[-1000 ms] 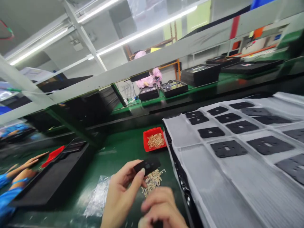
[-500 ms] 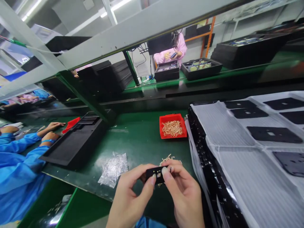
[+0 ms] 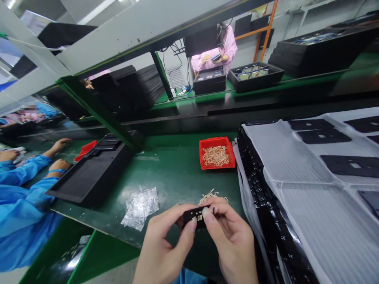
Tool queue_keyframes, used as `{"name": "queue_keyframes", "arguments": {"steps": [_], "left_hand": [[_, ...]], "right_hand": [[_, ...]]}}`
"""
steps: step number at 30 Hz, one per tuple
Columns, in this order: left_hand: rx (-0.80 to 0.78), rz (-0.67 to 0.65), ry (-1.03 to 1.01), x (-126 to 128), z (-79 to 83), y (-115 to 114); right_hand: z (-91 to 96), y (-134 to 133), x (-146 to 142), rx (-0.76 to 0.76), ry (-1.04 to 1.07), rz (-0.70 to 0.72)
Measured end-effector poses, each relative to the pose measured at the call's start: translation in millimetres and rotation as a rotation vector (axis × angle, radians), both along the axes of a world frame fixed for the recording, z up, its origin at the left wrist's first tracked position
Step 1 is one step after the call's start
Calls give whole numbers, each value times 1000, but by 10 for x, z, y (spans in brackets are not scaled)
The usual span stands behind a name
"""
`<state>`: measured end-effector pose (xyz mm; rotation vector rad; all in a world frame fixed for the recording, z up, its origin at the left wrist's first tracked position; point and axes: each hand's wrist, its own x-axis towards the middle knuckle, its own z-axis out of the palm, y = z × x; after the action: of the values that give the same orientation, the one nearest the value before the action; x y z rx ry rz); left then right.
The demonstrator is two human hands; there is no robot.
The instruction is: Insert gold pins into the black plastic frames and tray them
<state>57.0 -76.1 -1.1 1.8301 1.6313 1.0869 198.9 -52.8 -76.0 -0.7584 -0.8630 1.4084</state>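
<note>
Between my two hands is a small flat black plastic part with gold-coloured spots and a light patch near its middle. My left hand pinches its left end, thumb on the near face. My right hand grips the right end, its thumb pressed on the face close to the light patch. The part is held above the green bench, tilted toward me. Just beyond my fingers lies a loose pile of thin beige strips. A red bin with more such strips stands farther back.
A heap of clear plastic pieces lies left of my hands. To the right, a black tray lined with white foam sheet bears several flat black plates. A black box and a co-worker's blue sleeves are at left.
The camera view has shifted slightly. Both hands keep hold of the black part, with only slight movement of the fingers.
</note>
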Motion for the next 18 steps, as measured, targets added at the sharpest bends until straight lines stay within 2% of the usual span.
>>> {"name": "queue_keyframes", "arguments": {"steps": [8, 13, 18], "left_hand": [[12, 67, -101, 92, 41, -13], [15, 73, -98, 127, 50, -28], [32, 109, -160, 179, 66, -33]], "right_hand": [[9, -24, -7, 41, -19, -37], [106, -80, -80, -51, -4, -143], [155, -91, -98, -44, -28, -201]]}}
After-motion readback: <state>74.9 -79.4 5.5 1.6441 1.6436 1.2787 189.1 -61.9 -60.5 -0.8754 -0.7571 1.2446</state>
